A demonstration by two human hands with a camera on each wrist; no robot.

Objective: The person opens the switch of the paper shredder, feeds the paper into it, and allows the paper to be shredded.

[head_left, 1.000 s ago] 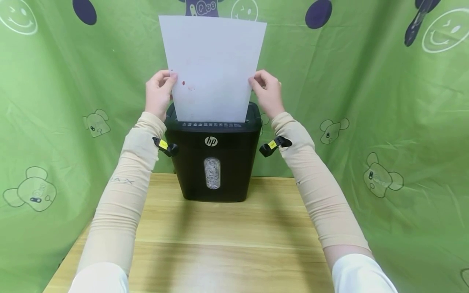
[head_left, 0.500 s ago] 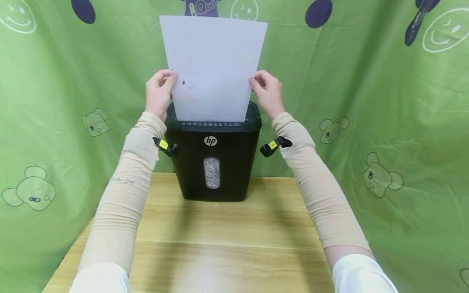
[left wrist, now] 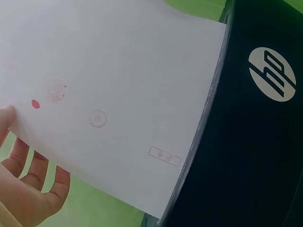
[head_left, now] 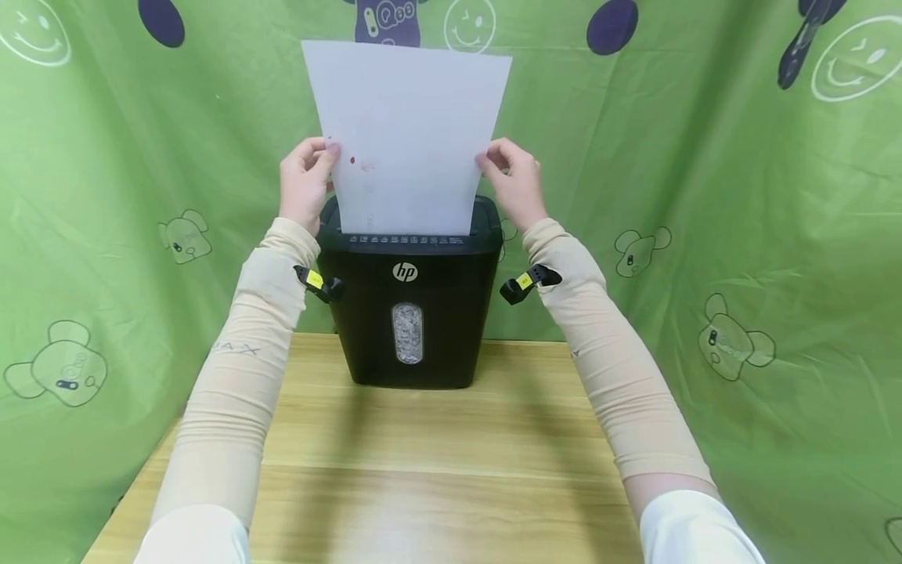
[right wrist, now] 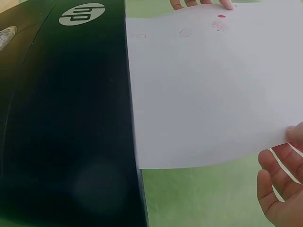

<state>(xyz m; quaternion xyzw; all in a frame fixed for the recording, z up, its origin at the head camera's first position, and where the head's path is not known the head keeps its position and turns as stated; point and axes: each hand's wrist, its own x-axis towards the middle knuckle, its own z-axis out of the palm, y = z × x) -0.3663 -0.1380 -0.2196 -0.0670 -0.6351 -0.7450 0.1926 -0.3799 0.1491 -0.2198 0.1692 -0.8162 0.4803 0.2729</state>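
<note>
A white sheet of paper [head_left: 409,133] stands upright with its lower edge at the top slot of a black HP paper shredder [head_left: 444,313]. My left hand [head_left: 306,178] pinches the sheet's left edge between thumb and fingers, and my right hand [head_left: 517,180] pinches the right edge at about the same height. In the left wrist view, faint red stamp marks [left wrist: 98,118] and a small red spot [left wrist: 35,103] show on the paper [left wrist: 123,71]. The right wrist view has the paper's lower edge along the shredder top [right wrist: 94,118]; whatever part lies inside the slot is hidden.
The shredder stands at the back of a wooden table [head_left: 437,470]. Its front window [head_left: 408,334] shows shredded bits inside. Green printed curtains [head_left: 775,196] hang close behind and on both sides. Each wrist wears a black camera strap.
The paper's top edge has come down slightly and shifted a little left. My right hand's fingertips have moved slightly inward and down; the left hand stays almost where it was.
</note>
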